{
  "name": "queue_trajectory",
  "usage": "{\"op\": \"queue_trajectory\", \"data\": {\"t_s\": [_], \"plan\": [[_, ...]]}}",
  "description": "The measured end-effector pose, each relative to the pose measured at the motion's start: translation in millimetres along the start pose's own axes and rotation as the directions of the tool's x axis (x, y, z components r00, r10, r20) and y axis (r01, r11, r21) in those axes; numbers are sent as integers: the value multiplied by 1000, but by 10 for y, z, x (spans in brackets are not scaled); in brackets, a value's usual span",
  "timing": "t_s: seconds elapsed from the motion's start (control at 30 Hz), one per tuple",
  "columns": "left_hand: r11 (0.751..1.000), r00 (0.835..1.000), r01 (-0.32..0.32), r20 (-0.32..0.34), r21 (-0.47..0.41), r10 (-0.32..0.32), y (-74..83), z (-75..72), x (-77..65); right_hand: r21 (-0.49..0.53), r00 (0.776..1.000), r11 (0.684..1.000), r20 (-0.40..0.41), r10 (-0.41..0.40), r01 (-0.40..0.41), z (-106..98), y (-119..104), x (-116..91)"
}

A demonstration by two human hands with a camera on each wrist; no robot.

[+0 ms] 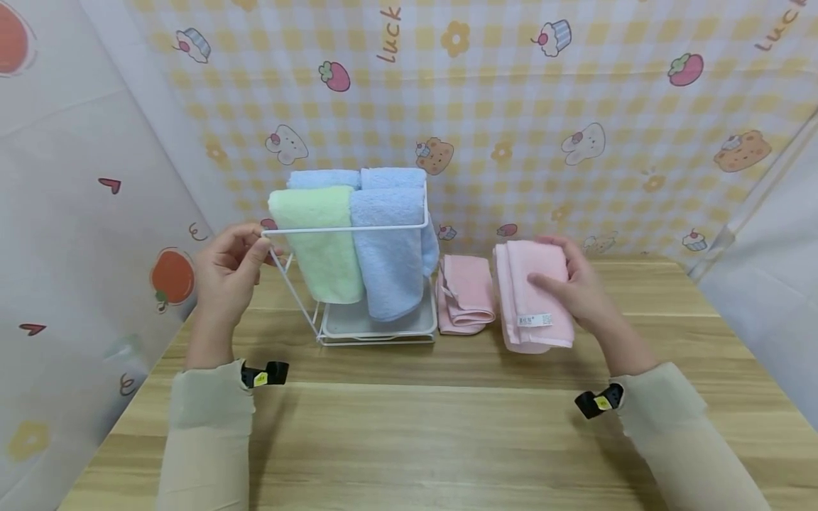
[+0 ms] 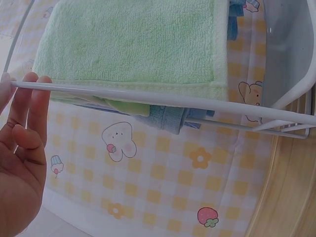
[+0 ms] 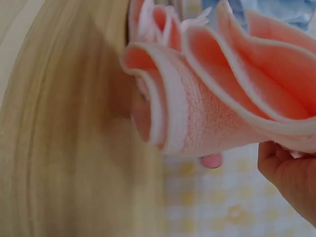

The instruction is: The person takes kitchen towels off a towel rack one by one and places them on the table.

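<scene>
The right hand (image 1: 578,287) grasps a folded pink terry-cloth towel (image 1: 537,294), thumb across its upper face. The towel lies immediately left of that hand's palm; its long axis runs roughly from the far side towards the person, tilted slightly right at the near end. A small white printed label (image 1: 534,320) marks the near end, facing up. Loose folds open towards the right wrist camera. Contact between the towel's underside and the wood-grain tabletop (image 1: 409,440) cannot be determined.

The left hand (image 1: 226,266) pinches the upper corner of a white wire rack (image 1: 345,230), thumb against fingers. Right of that hand, a light-green plush towel (image 1: 322,248) and a light-blue plush towel (image 1: 390,248) hang side by side on the rack, above a pale shallow tray (image 1: 341,323). Between the rack and the held towel, a second folded pink towel (image 1: 471,284) rests on the tabletop.
</scene>
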State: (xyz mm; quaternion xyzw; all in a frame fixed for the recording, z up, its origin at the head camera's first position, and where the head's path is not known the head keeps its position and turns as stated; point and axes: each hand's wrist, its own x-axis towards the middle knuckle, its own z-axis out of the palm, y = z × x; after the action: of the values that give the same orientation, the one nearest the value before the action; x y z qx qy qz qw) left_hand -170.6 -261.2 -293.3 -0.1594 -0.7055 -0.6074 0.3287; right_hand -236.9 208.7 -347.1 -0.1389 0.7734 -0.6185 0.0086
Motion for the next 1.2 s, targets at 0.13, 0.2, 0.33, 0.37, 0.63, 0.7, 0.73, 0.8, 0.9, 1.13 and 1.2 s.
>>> {"op": "queue_trajectory", "data": {"t_s": [0.13, 0.2, 0.33, 0.37, 0.63, 0.7, 0.73, 0.8, 0.9, 1.13, 1.2], "plan": [[1000, 1000, -11, 1, -7, 11, -9, 0, 4, -24, 998, 998, 39, 58, -57, -9, 158, 97], [999, 1000, -25, 9, -22, 25, -22, -2, 6, -22, 997, 997, 39, 73, -73, -18, 238, 152], [998, 999, -45, 19, -52, 46, -48, -7, 2, -19, 993, 993, 22, 115, -114, -48, 375, 266], [997, 999, -47, 20, -54, 48, -52, -9, 1, -25, 992, 992, 21, 124, -123, -55, 403, 292], [998, 999, -37, 15, -51, 38, -51, -10, 3, -170, 993, 978, -10, 117, -117, -60, 539, 482], [998, 999, -30, 16, -58, 31, -49, -8, 2, -197, 995, 975, -25, 96, -99, -60, 555, 527], [998, 999, -29, 17, -61, 30, -50, -7, 1, -206, 996, 974, -32, 88, -93, -62, 564, 546], [998, 1000, -24, 18, -57, 25, -48, -6, -1, -227, 996, 971, -48, 69, -78, -63, 584, 577], [998, 999, -23, 22, -58, 25, -43, -2, -3, -304, 998, 951, -54, 31, -46, -69, 625, 603], [1000, 1000, -8, 12, -10, 9, -12, 3, -5, -379, 1000, 925, 6, 30, -26, -116, 728, 589], [1000, 1000, 2, 8, -11, -2, -5, 2, -2, -394, 999, 919, 25, 47, -34, -134, 737, 576]]}}
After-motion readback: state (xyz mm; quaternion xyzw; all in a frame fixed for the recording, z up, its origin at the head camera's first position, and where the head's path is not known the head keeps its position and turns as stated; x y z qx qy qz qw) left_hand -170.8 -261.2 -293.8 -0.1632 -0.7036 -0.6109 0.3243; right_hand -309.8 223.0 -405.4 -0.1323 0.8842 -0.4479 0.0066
